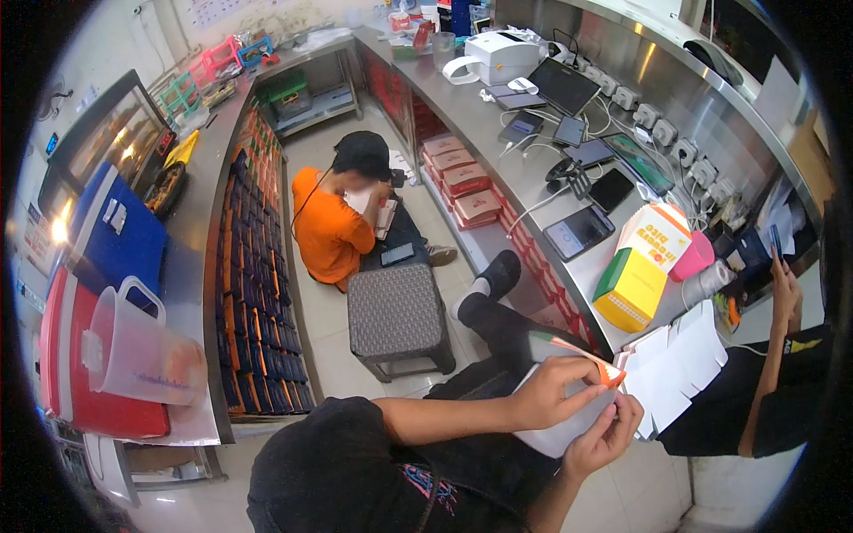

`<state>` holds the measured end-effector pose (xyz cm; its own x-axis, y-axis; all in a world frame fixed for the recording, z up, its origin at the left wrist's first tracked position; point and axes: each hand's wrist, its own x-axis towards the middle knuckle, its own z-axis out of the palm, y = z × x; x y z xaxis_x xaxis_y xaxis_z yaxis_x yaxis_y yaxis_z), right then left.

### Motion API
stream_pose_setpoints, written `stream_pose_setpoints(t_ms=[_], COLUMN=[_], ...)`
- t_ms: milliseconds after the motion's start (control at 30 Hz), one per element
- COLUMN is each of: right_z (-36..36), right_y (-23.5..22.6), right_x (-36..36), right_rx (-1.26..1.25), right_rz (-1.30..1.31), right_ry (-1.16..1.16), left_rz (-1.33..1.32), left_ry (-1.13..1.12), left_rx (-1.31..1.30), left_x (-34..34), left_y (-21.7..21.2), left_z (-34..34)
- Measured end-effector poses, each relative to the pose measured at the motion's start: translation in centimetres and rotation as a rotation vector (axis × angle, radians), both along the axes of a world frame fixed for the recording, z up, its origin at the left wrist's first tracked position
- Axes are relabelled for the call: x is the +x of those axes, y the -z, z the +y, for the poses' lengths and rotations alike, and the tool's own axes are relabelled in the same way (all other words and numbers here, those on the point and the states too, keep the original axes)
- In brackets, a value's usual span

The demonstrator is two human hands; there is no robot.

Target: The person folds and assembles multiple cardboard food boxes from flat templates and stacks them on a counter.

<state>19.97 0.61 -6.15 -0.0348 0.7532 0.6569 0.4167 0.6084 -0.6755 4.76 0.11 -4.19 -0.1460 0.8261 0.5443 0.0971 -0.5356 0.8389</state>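
My left hand (555,391) and my right hand (606,438) both grip a flat white carton (562,428) with an orange edge, held over my lap. The left hand pinches its upper part near the orange strip; my right hand supports its lower right side from beneath. A stack of similar white flat cartons (677,366) lies just right of my hands on the edge of the steel counter (498,133). My leg stretches forward to a black shoe (503,271).
A grey stool (395,315) stands ahead, and behind it a person in an orange shirt (330,229) sits on the floor. Another person in black (773,391) stands at right. Yellow-green box (629,290), phones (579,233), printer (502,55) on counter; pitcher (133,351), red cooler (71,373) left.
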Motion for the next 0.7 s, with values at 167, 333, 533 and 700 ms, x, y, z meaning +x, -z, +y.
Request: stream_pose_setpoints(t_ms=[167,333,533,700], right_z=[-0.2,0.2,0.3,-0.1], right_y=[-0.3,-0.2,-0.1,-0.2], right_x=[-0.6,-0.1,-0.1,-1.4], right_rx=[-0.002,0.001,-0.153,-0.16], right_rz=[-0.064,-0.01,0.072,0.135], right_ry=[0.057,0.073,-0.081,-0.009], left_rz=[-0.085,-0.102,-0.019,-0.041], left_ry=[0.1,0.073,0.049,0.02], left_rx=[-0.085,-0.107,-0.063,-0.047], left_x=[-0.1,0.4,0.4,0.6], left_y=[-0.3,0.1,0.3,0.3], left_z=[0.1,-0.1,-0.3,-0.3])
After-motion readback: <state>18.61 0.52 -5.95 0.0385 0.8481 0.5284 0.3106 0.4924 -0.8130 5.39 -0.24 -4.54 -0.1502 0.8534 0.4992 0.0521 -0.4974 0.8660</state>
